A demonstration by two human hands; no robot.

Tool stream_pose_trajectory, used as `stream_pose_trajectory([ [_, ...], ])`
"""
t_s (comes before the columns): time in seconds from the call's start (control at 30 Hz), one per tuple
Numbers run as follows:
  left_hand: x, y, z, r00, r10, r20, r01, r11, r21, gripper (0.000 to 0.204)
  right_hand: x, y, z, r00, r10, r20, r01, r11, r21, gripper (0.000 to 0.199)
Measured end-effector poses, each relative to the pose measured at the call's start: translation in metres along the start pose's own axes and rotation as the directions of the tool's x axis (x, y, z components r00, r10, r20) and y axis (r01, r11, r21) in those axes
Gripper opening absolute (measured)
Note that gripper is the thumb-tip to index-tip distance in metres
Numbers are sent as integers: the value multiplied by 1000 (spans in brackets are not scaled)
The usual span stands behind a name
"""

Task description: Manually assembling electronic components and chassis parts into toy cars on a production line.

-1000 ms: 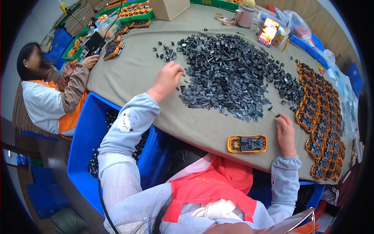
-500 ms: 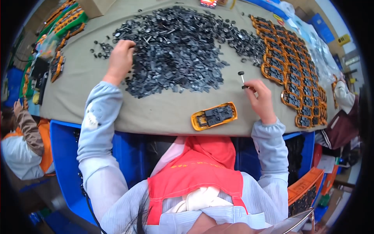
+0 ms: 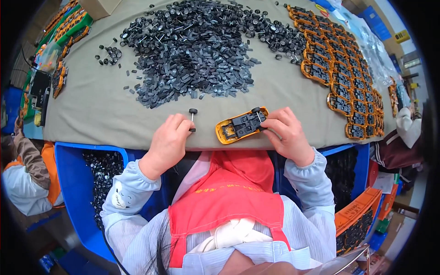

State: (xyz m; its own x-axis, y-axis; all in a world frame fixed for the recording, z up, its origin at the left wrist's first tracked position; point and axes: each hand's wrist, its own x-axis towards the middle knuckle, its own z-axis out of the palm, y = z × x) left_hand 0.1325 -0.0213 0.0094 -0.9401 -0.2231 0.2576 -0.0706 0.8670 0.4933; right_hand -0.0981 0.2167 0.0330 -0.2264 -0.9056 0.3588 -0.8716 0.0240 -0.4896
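Observation:
A toy car body (image 3: 240, 126), yellow-orange with a black underside facing up, lies near the table's front edge. My right hand (image 3: 288, 133) is closed on a wheel axle (image 3: 259, 116), a metal rod with black wheels, held over the right end of the car. One of its wheels is hidden by my fingers. Left of the car, my left hand (image 3: 169, 140) pinches a second wheel axle (image 3: 192, 114) by its lower wheel, the rod standing upward in view and apart from the car.
A heap of small black plastic pieces (image 3: 192, 64) covers the table's middle, with loose wheel axles (image 3: 183, 18) behind it. Rows of similar car bodies (image 3: 339, 68) stand at right. Blue bins (image 3: 73, 183) sit below the front edge. A co-worker's sleeve (image 3: 405, 133) shows at far right.
My left hand came from the heap toward me and now holds a wheel axle. My right hand moved left and down, bringing its axle onto the car's right end.

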Motion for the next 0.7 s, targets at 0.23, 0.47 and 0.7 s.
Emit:
stream_pose_trajectory([
  [0.23,3,3,2,998,20,-64,-17,999,47,21,7,0,-4,997,-32,69,36,998,-51,37],
  [0.47,14,-7,-2,992,121,47,-118,992,-47,34,6,17,1,967,41,251,-56,997,53,54],
  [0.7,30,24,17,992,96,-87,-116,955,-273,51,6,1,15,980,111,167,-133,984,123,58],
])
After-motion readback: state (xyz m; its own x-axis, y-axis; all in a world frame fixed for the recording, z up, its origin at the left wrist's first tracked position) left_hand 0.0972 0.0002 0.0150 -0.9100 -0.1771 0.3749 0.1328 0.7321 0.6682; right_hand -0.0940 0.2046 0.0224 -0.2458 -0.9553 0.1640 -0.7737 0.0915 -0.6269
